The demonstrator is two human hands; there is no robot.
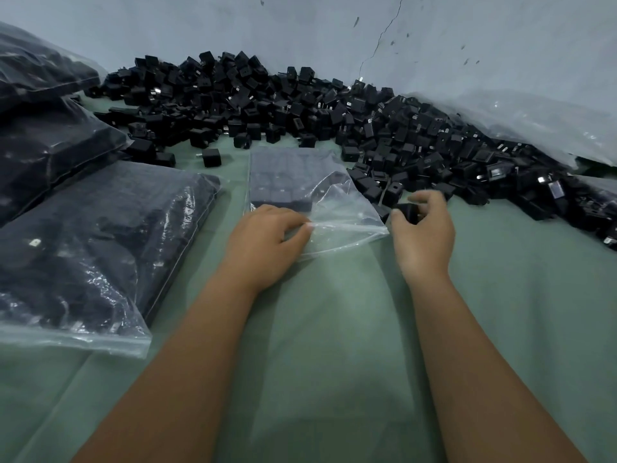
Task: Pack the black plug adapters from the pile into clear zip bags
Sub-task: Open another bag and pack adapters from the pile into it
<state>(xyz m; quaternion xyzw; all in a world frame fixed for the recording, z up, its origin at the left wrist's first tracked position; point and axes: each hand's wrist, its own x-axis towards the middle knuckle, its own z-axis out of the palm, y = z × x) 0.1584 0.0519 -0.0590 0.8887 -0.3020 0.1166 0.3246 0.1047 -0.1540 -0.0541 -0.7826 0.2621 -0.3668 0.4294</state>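
Before you, the sprawling pile of black plug adapters (300,105) lines the wall; the half-filled clear plastic zip bag (310,195) lies nearer. Your left hand (267,242), palm down, pinches its open edge; your right hand (424,228), fingers curled, grips one small black adapter (408,211).

One head-worn wide-angle camera looks forward and down from close above. It faces the pale wall (300,25) ahead.

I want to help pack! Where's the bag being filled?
The open bag lies mid-view on the green cloth, before the pile, its mouth held by the left hand.
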